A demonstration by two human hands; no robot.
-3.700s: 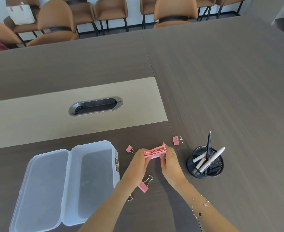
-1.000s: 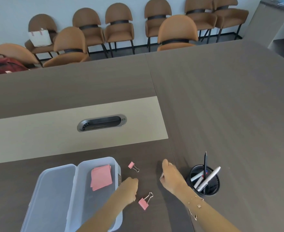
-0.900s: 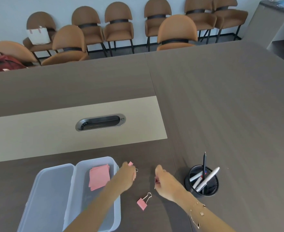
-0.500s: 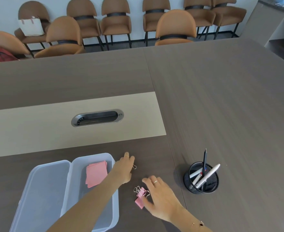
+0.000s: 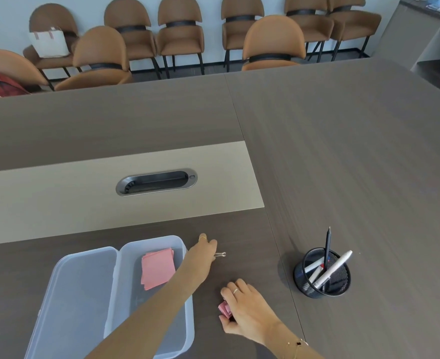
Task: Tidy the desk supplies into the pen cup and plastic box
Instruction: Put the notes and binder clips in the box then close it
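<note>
Both hands are down on the dark table (image 5: 343, 151), each on a binder clip. The left hand (image 5: 203, 252) reaches across the open plastic box (image 5: 187, 330) and sits over the far clip (image 5: 220, 254), just past the box's right corner. Only the clip's wire handles show, poking out to the right from under the fingers; the fingers look curled around it, though the actual pinch is hidden. The right hand (image 5: 242, 307) is nearer the person, thumb and fingers closed on pink clips (image 5: 224, 309) at its left side — how many clips, the view will not say.

Here is the relation that matters: the box lies to the left of both hands, with its open tray right beside the left wrist. The pink notes (image 5: 158, 268) already lie inside it. The left hand is the nearer one; its load likely needs only a short pull back over the rim. The right hand's clips would have to cross the strip of table between hand and box wall.

The pen cup (image 5: 322, 278) stands well apart to the right, pens (image 5: 335, 266) upright and leaning inside.
</note>
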